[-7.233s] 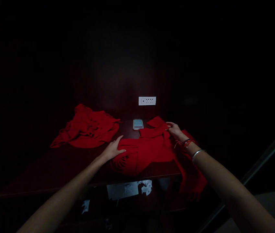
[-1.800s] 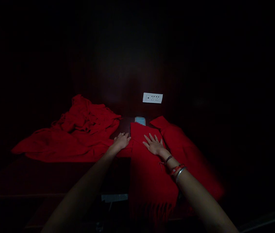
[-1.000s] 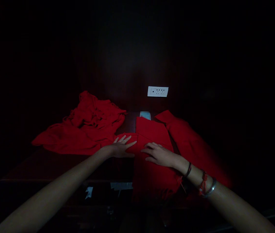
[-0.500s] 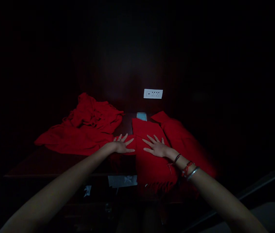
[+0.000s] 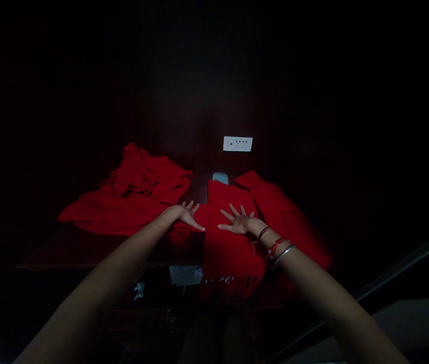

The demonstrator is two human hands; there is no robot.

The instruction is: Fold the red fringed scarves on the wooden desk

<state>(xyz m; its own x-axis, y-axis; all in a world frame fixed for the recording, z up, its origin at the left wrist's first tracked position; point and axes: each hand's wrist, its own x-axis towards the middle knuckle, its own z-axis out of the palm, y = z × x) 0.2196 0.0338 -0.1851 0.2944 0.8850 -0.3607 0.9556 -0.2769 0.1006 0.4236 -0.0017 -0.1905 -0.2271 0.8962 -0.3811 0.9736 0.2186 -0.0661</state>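
Right hand (image 5: 239,224) has gone from pinching a fold to resting with fingers spread wide on the red fringed cloth (image 5: 231,253), left hand (image 5: 186,215) likewise splayed just beside, the cloth's end hanging over the front edge of the counter (image 5: 93,251), bunching apparently flattened out

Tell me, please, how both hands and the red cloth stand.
Left hand open, at left edge of fringed red cloth. Right hand spread atop it. Rumpled red cloth close by, left.
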